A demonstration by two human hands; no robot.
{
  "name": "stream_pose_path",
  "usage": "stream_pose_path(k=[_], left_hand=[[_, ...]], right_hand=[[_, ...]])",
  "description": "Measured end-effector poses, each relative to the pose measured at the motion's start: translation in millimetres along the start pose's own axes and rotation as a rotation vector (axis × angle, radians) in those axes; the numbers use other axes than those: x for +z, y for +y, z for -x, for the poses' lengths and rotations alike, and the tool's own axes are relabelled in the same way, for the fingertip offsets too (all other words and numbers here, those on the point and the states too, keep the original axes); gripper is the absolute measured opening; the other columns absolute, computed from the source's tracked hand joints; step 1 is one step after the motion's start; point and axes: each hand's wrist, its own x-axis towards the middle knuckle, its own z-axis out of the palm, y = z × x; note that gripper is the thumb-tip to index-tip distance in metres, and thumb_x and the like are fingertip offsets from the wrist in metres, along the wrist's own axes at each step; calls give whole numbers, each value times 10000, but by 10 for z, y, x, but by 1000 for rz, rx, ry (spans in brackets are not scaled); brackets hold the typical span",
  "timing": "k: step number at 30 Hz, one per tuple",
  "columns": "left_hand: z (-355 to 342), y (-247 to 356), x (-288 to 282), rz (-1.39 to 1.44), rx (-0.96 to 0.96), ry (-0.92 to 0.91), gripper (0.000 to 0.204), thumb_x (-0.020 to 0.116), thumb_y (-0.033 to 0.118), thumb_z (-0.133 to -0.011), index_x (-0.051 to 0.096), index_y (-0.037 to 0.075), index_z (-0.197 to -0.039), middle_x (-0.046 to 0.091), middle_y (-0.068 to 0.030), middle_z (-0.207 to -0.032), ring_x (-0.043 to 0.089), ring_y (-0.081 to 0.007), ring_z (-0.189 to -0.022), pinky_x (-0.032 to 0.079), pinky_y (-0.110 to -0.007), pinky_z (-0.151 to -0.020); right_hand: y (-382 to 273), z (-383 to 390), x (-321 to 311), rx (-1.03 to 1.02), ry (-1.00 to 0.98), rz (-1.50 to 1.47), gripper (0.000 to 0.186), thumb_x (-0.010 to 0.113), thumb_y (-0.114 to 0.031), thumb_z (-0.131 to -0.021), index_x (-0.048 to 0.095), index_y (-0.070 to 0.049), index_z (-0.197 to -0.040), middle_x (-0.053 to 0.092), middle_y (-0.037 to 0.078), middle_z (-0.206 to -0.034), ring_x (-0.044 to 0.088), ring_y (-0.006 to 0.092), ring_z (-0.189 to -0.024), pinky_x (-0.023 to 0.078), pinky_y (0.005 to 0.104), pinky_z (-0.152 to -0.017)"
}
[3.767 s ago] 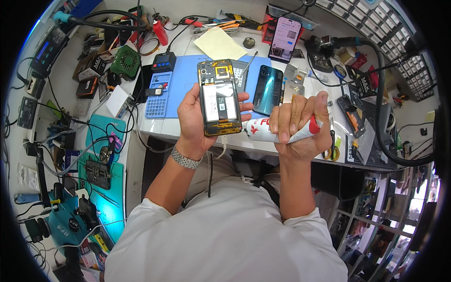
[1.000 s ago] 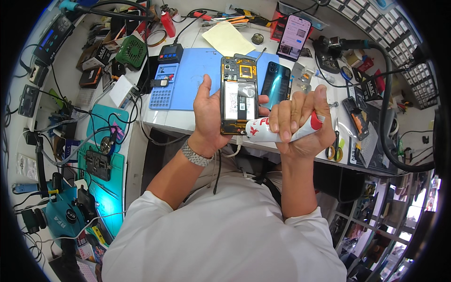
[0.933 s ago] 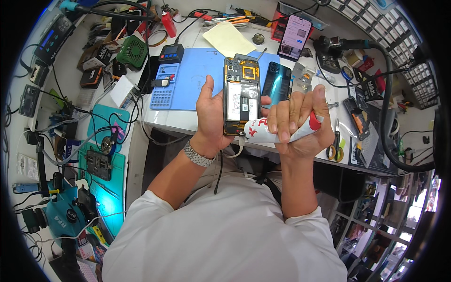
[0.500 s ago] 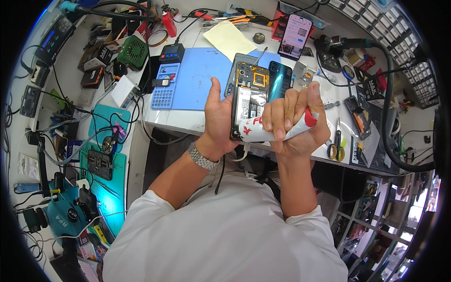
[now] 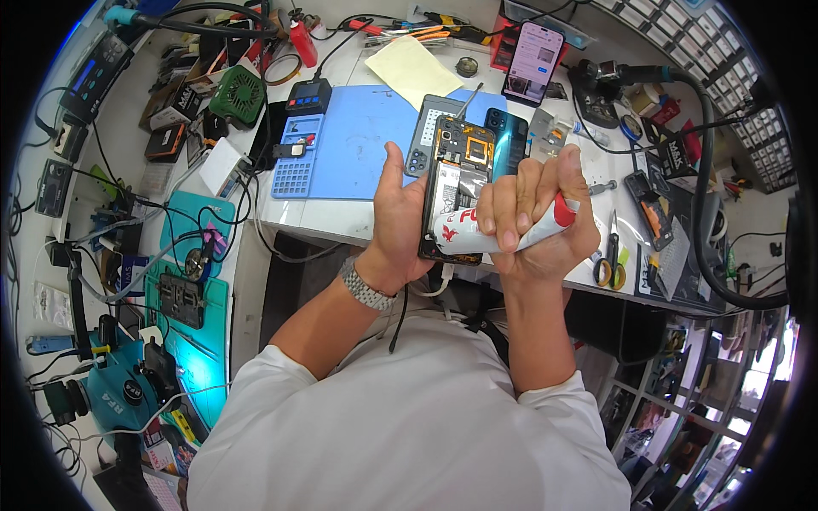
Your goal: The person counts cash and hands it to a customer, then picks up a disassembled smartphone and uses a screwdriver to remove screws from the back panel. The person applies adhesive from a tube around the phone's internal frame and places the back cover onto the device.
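An opened smartphone (image 5: 445,180), its battery and inner parts bare, lies tilted in my left hand (image 5: 397,211), the fingers under it and the thumb raised at its side. My right hand (image 5: 545,223) is wrapped around a white and red tube (image 5: 458,233), which crosses over the phone's lower part and hides some of it. Whether the tube touches the phone I cannot tell. Just beyond lies a grey phone back cover (image 5: 421,136) with camera holes, and to its right a glossy blue-green phone panel (image 5: 509,136).
A blue work mat (image 5: 349,145) covers the bench's middle, with a yellow cloth (image 5: 413,70) at its far edge. A lit phone (image 5: 534,64) stands at the back. Scissors (image 5: 608,255) lie right. Left are a green fan (image 5: 239,94) and a teal microscope (image 5: 128,387).
The phone has shifted slightly down and right in my left hand, so its bottom edge shows below the tube. My right hand and the tube have hardly moved.
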Motion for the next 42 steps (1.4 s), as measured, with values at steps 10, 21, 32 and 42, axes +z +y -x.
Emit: stream_pose_path(k=[10,21,32,42], left_hand=[[74,-41,43,-43,-66,-15,1096,135,889,-989,490,7,-1535,703,-218,-1323,763,-351,-1089,656,-512,-898],[110,-101,-7,-76,-96,-138,1093,171,891,-985,438,-1,-1558,660,-280,-1370,749,-419,-1134,654,-604,-921],[151,-105,71,-54,-128,-75,1109,142,925,-962,540,26,-1475,726,-283,-1158,789,-378,-861,682,-478,-754],[164,-136,84,-63,-149,-115,1133,137,929,-958,503,15,-1519,711,-299,-1155,787,-362,-869,680,-457,-768]], right_hand=[[-23,-93,-49,-58,36,14,599,368,-340,-1175,447,-106,-629,431,48,-534,527,210,-385,521,397,-491],[-106,-156,-56,-53,90,27,599,399,-375,-1166,412,-122,-623,409,44,-528,485,203,-376,510,401,-508],[-141,-220,-114,-95,67,71,601,392,-375,-1165,406,-125,-618,414,44,-528,491,201,-390,520,405,-516],[-214,-317,-157,-135,58,89,610,389,-356,-1168,412,-128,-603,423,44,-528,497,200,-397,525,410,-520]])
